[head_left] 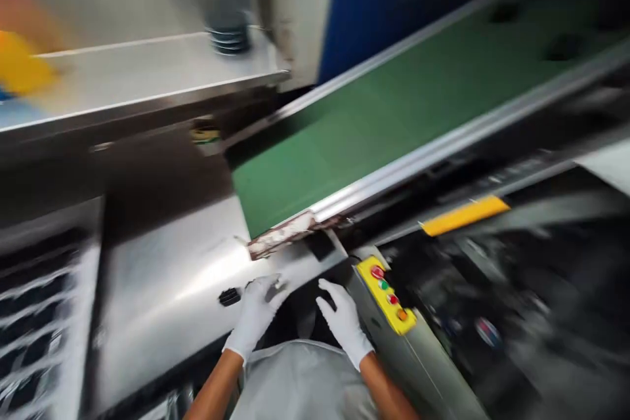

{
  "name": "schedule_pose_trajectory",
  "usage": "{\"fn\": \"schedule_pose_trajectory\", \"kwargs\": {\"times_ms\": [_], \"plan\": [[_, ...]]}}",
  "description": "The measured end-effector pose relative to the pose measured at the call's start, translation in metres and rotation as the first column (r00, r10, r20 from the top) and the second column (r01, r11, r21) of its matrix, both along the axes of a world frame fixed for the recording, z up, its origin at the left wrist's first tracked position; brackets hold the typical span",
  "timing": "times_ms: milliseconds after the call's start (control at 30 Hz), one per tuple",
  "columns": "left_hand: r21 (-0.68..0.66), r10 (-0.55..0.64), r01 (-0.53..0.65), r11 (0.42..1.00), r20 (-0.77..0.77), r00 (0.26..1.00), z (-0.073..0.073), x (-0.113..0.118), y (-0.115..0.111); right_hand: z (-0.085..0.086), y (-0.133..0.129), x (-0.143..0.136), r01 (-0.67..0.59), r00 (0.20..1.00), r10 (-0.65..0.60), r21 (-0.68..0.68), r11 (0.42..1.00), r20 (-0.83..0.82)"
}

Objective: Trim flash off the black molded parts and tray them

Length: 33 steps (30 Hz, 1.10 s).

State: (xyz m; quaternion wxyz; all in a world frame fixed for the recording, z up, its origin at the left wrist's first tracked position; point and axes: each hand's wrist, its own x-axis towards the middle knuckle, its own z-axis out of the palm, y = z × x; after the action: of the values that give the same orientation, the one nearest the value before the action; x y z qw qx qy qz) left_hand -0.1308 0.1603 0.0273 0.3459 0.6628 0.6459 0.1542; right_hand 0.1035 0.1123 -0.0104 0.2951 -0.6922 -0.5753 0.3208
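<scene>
My left hand (256, 316), in a white glove, is at the near edge of the shiny metal table (162, 275), thumb and fingers apart. A small black ridged part (229, 296) lies on the metal just left of its fingers. My right hand (343, 317), also gloved in white, hovers in front of my body with fingers apart and nothing in it. To its right is a yellow control box (386, 295) with red, green and orange buttons. Ahead of both hands is the lower end of a green conveyor belt (344, 144). Motion blurs the view.
Dark parts (564, 47) sit far up the belt. At left is a tray (91, 275) with rows of dark pieces. A shelf (147, 79) at the back holds a dark stack (229, 36). A yellow bar (465, 215) and dark clutter are on the right.
</scene>
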Motion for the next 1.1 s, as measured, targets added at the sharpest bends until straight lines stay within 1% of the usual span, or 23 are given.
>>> {"fn": "schedule_pose_trajectory", "kwargs": {"times_ms": [33, 67, 100, 133, 167, 200, 233, 267, 300, 333, 367, 433, 467, 533, 600, 633, 733, 767, 800, 867, 933, 1000, 1100], "plan": [[-0.007, -0.132, 0.133, 0.991, 0.063, 0.989, -0.004, 0.025, -0.001, 0.002, -0.016, 0.028, 0.154, 0.987, -0.154, 0.006, 0.988, 0.044], [-0.011, -0.275, 0.278, 0.961, 0.112, 0.955, -0.007, 0.055, -0.001, 0.004, -0.030, 0.056, 0.310, 0.946, -0.310, 0.021, 0.951, 0.092], [-0.003, -0.392, 0.396, 0.918, 0.142, 0.909, -0.009, 0.089, 0.002, 0.006, -0.042, 0.084, 0.451, 0.881, -0.452, 0.042, 0.892, 0.137], [0.015, -0.478, 0.482, 0.876, 0.154, 0.865, -0.010, 0.124, 0.007, 0.007, -0.051, 0.110, 0.564, 0.807, -0.565, 0.062, 0.823, 0.171], [0.039, -0.543, 0.544, 0.838, 0.154, 0.825, -0.010, 0.161, 0.015, 0.007, -0.056, 0.132, 0.644, 0.741, -0.644, 0.071, 0.762, 0.191], [0.064, -0.592, 0.590, 0.805, 0.145, 0.793, -0.009, 0.197, 0.024, 0.006, -0.058, 0.150, 0.691, 0.699, -0.687, 0.063, 0.720, 0.198], [0.084, -0.642, 0.637, 0.766, 0.127, 0.756, -0.006, 0.229, 0.034, 0.003, -0.055, 0.163, 0.712, 0.683, -0.705, 0.039, 0.701, 0.193], [0.094, -0.694, 0.688, 0.720, 0.100, 0.713, -0.003, 0.258, 0.045, 0.001, -0.050, 0.171, 0.713, 0.689, -0.702, 0.005, 0.701, 0.181], [0.090, -0.747, 0.741, 0.665, 0.064, 0.662, 0.001, 0.281, 0.055, -0.002, -0.044, 0.174, 0.698, 0.709, -0.686, -0.032, 0.715, 0.163], [0.071, -0.797, 0.794, 0.604, 0.022, 0.604, 0.005, 0.298, 0.064, -0.003, -0.039, 0.173, 0.678, 0.733, -0.665, -0.062, 0.733, 0.144], [0.042, -0.841, 0.841, 0.540, -0.023, 0.541, 0.009, 0.310, 0.070, -0.003, -0.034, 0.170, 0.660, 0.750, -0.649, -0.081, 0.747, 0.125], [-0.022, -0.898, 0.903, 0.430, -0.115, 0.425, 0.018, 0.323, 0.073, 0.002, -0.033, 0.164, 0.646, 0.763, -0.639, -0.085, 0.759, 0.091], [-0.046, -0.912, 0.920, 0.389, -0.159, 0.378, 0.022, 0.327, 0.072, 0.006, -0.036, 0.164, 0.648, 0.762, -0.644, -0.073, 0.758, 0.075], [-0.065, -0.920, 0.939, 0.337, -0.237, 0.314, 0.030, 0.337, 0.067, 0.020, -0.052, 0.176, 0.667, 0.745, -0.666, -0.037, 0.744, 0.049], [-0.049, -0.915, 0.950, 0.309, -0.288, 0.282, 0.043, 0.359, 0.060, 0.039, -0.077, 0.205, 0.703, 0.710, -0.703, 0.009, 0.711, 0.045], [-0.029, -0.913, 0.955, 0.295, -0.302, 0.273, 0.051, 0.376, 0.056, 0.051, -0.091, 0.226, 0.727, 0.684, -0.727, 0.033, 0.686, 0.054], [0.054, -0.916, 0.968, 0.246, -0.313, 0.250, 0.081, 0.446, 0.040, 0.089, -0.128, 0.302, 0.782, 0.605, -0.788, 0.099, 0.615, 0.113], [0.075, -0.918, 0.971, 0.227, -0.317, 0.239, 0.092, 0.471, 0.035, 0.101, -0.136, 0.328, 0.785, 0.596, -0.791, 0.107, 0.610, 0.137], [0.089, -0.917, 0.973, 0.211, -0.326, 0.228, 0.101, 0.494, 0.030, 0.112, -0.141, 0.352, 0.781, 0.599, -0.785, 0.102, 0.617, 0.162], [0.097, -0.911, 0.979, 0.179, -0.359, 0.202, 0.117, 0.532, 0.022, 0.130, -0.145, 0.390, 0.750, 0.637, -0.744, 0.063, 0.659, 0.202], [0.082, -0.900, 0.986, 0.147, -0.402, 0.167, 0.126, 0.556, 0.018, 0.140, -0.144, 0.411, 0.701, 0.693, -0.684, 0.009, 0.713, 0.228], [0.060, -0.887, 0.991, 0.115, -0.443, 0.130, 0.129, 0.567, 0.017, 0.144, -0.141, 0.420, 0.660, 0.733, -0.634, -0.033, 0.750, 0.247], [0.034, -0.869, 0.997, 0.075, -0.489, 0.082, 0.127, 0.569, 0.018, 0.143, -0.138, 0.419, 0.644, 0.747, -0.604, -0.075, 0.761, 0.278]]}}
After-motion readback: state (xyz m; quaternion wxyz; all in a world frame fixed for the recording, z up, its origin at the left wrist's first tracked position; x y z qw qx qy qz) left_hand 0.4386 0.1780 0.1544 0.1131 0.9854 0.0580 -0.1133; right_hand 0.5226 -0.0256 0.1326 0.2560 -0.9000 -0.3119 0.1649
